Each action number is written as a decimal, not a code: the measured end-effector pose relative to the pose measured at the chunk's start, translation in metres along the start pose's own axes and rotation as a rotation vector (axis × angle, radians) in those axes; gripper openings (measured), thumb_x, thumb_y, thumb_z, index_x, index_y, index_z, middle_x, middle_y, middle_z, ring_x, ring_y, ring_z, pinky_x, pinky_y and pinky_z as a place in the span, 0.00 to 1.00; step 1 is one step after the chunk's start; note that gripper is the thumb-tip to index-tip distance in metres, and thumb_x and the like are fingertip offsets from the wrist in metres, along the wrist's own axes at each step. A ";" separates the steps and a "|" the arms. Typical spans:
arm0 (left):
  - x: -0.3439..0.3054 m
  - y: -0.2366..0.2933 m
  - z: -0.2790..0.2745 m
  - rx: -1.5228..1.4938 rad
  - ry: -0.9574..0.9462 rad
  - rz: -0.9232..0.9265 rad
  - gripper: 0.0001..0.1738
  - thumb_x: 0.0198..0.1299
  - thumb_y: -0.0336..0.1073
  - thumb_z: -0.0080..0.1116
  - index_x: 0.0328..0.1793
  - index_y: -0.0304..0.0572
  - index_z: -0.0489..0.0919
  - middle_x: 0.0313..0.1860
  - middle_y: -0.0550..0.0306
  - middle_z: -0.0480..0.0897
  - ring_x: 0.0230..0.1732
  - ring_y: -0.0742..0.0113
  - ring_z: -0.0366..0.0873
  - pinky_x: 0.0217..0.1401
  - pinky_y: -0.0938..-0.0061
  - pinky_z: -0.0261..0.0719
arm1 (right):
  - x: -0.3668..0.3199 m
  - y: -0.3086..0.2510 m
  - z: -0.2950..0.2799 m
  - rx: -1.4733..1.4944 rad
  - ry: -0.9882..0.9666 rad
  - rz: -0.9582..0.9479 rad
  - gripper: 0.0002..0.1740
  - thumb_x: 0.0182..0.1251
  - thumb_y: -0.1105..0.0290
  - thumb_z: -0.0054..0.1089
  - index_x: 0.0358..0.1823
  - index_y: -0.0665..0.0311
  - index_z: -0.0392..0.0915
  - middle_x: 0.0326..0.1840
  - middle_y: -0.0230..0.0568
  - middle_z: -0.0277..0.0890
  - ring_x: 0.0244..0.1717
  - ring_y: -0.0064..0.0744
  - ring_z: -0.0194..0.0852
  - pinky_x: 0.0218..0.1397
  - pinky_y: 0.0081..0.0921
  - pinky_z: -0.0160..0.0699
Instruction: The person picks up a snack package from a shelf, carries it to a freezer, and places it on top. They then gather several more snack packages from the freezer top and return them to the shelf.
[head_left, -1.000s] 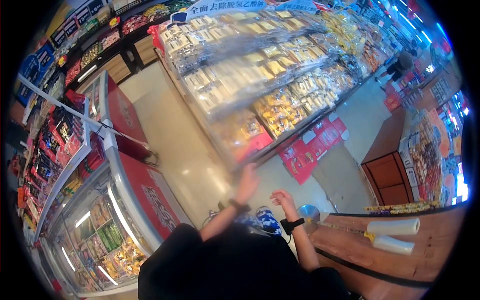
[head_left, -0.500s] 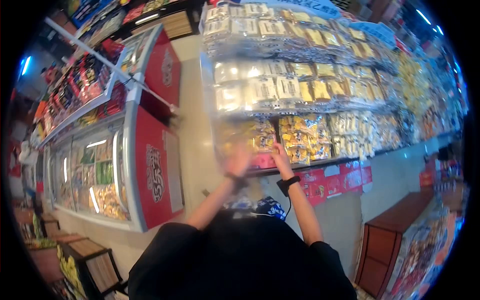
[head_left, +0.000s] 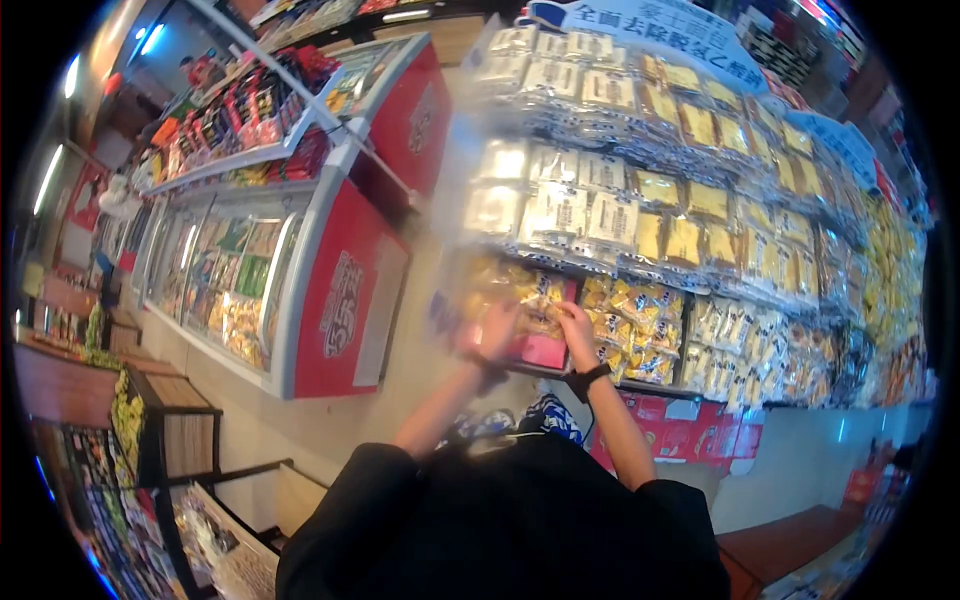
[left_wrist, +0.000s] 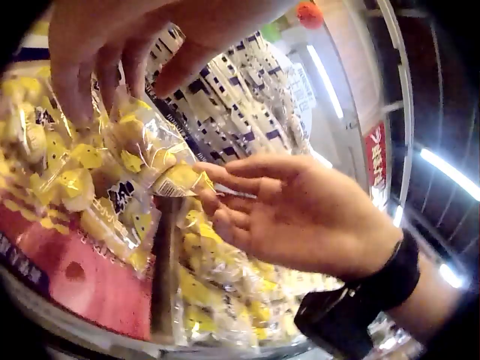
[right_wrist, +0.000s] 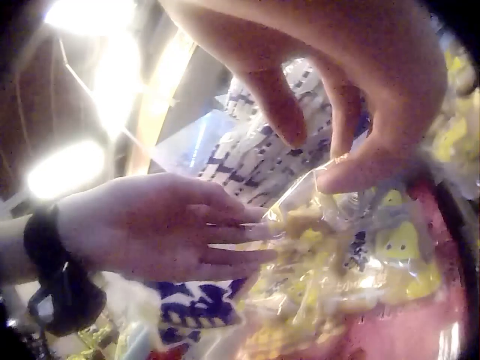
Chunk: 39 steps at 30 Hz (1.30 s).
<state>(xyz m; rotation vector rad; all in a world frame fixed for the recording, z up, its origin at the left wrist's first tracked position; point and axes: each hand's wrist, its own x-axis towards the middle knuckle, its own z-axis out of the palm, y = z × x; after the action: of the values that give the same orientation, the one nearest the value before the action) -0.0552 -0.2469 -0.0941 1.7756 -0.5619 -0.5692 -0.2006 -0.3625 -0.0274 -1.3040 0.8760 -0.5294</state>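
Yellow-and-clear snack packets (head_left: pixel 540 288) lie in a pink-bottomed compartment at the front of the display. My left hand (head_left: pixel 492 330) reaches into its left side, fingers fairly straight and touching the packets; in the left wrist view its fingertips are partly hidden among them. Beside it, my right hand (head_left: pixel 577 336) pinches the edge of a clear snack packet (left_wrist: pixel 178 180) with yellow print between thumb and fingers. The right wrist view shows the thumb and fingers of the right hand at the wrapper's upper edge. The pinched packet lies against the other packets.
To the right, a dark divider (left_wrist: pixel 163 277) separates a second bin of yellow packets (head_left: pixel 640 325). Stacked bagged bread (head_left: pixel 600 210) rises behind. A red-sided freezer (head_left: pixel 350 300) stands left across a strip of floor. Flattened red cardboard (head_left: pixel 690 430) sits below the display's front edge.
The person has come up to the display and turned toward it. Both hands have moved forward into the pink-bottomed compartment, and the right hand has taken hold of a snack packet's edge.
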 end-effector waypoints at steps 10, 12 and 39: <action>-0.113 -0.001 -0.117 -0.466 -0.352 -0.388 0.37 0.64 0.34 0.59 0.76 0.40 0.56 0.52 0.52 0.82 0.52 0.64 0.82 0.58 0.64 0.80 | -0.100 0.047 0.019 -0.370 -0.463 -0.059 0.06 0.58 0.76 0.69 0.36 0.66 0.81 0.33 0.32 0.81 0.37 0.21 0.80 0.43 0.20 0.77; -0.152 0.001 -0.143 -0.724 -0.197 -0.420 0.33 0.66 0.39 0.59 0.74 0.39 0.59 0.62 0.44 0.77 0.63 0.57 0.77 0.68 0.57 0.74 | -0.107 0.075 0.039 -0.356 -0.562 0.004 0.06 0.57 0.77 0.69 0.35 0.66 0.81 0.31 0.32 0.81 0.35 0.19 0.79 0.41 0.19 0.77; -0.421 -0.097 -0.449 -0.872 0.691 -0.291 0.21 0.69 0.31 0.53 0.67 0.39 0.72 0.58 0.58 0.79 0.56 0.69 0.78 0.61 0.72 0.75 | -0.261 0.102 0.461 -0.495 -1.467 0.449 0.08 0.68 0.68 0.60 0.41 0.63 0.73 0.33 0.33 0.75 0.30 0.21 0.77 0.32 0.19 0.78</action>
<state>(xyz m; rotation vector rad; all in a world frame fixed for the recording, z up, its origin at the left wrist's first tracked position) -0.0868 0.3727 -0.0342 1.0892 0.3964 -0.2808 0.0013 0.1368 -0.0485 -1.4297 -0.0122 1.0029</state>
